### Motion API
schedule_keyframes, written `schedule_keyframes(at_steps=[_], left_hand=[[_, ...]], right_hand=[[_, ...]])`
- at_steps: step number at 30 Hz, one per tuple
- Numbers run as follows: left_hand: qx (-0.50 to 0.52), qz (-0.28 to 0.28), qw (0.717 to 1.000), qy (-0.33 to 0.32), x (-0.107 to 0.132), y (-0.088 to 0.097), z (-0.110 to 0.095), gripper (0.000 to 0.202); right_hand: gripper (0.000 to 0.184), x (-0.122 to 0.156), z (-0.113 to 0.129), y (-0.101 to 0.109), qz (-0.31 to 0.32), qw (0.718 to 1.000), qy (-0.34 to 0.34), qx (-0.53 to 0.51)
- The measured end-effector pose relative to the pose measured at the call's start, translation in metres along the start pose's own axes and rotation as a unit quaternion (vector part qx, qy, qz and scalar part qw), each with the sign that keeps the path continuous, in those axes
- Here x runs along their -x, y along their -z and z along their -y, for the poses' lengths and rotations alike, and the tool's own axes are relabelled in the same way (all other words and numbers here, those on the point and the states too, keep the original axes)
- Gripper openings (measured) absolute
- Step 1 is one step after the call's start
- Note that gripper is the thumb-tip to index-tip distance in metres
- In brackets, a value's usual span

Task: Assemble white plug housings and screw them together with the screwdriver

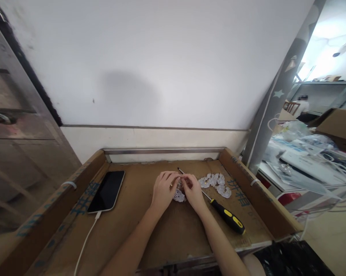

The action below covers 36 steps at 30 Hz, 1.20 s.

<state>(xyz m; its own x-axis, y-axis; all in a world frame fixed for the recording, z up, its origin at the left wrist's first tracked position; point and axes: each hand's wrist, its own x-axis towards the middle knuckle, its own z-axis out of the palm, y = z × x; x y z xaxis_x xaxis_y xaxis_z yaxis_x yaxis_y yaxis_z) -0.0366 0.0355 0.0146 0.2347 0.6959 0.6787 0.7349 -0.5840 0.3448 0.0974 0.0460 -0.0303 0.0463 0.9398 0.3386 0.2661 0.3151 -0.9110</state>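
My left hand (164, 188) and my right hand (192, 188) meet at the middle of a cardboard-lined tray (161, 226), fingers curled together around a small white plastic part (178, 196) that peeks out beneath them. Just right of my right hand lie several more white round parts (215, 183) with small metal pins. A screwdriver (224, 213) with a black and yellow handle lies on the tray, its thin shaft running up-left behind my hands.
A black smartphone (107, 191) lies face up at the tray's left, with a white cable (85, 241) running toward me. Cardboard walls (256, 193) rim the tray. A white wall stands behind; a cluttered table with cables and boxes (307, 157) lies to the right.
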Motion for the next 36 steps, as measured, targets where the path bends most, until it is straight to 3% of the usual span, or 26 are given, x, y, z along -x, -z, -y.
schedule_keyframes(at_steps=[10, 15, 19, 24, 28, 36], left_hand=[[0.016, -0.027, 0.999, -0.016, -0.0018, 0.0023, 0.0028, 0.02], [0.015, 0.018, 1.0, -0.019, -0.0009, 0.0016, 0.0024, 0.018], [0.011, 0.03, 0.999, 0.0, -0.0019, 0.0022, 0.0037, 0.016], [0.023, -0.008, 0.997, 0.071, -0.0032, 0.0036, 0.0088, 0.012], [0.015, 0.008, 0.996, 0.083, -0.0029, 0.0029, 0.0092, 0.012], [0.007, 0.007, 0.998, 0.067, -0.0005, 0.0005, 0.009, 0.009]], right_hand=[[0.029, -0.0011, -0.0017, 0.0002, 0.001, 1.0, 0.015, -0.008], [0.027, -0.0002, 0.0019, 0.0001, 0.003, 0.999, 0.023, -0.027], [0.028, 0.0, 0.0034, -0.0009, -0.007, 0.998, 0.007, -0.068], [0.048, -0.0023, 0.002, -0.0015, -0.045, 0.991, -0.034, -0.122], [0.05, -0.006, -0.0013, -0.0012, -0.05, 0.986, -0.052, -0.152], [0.03, -0.0047, -0.0064, -0.0024, -0.026, 0.987, -0.05, -0.15]])
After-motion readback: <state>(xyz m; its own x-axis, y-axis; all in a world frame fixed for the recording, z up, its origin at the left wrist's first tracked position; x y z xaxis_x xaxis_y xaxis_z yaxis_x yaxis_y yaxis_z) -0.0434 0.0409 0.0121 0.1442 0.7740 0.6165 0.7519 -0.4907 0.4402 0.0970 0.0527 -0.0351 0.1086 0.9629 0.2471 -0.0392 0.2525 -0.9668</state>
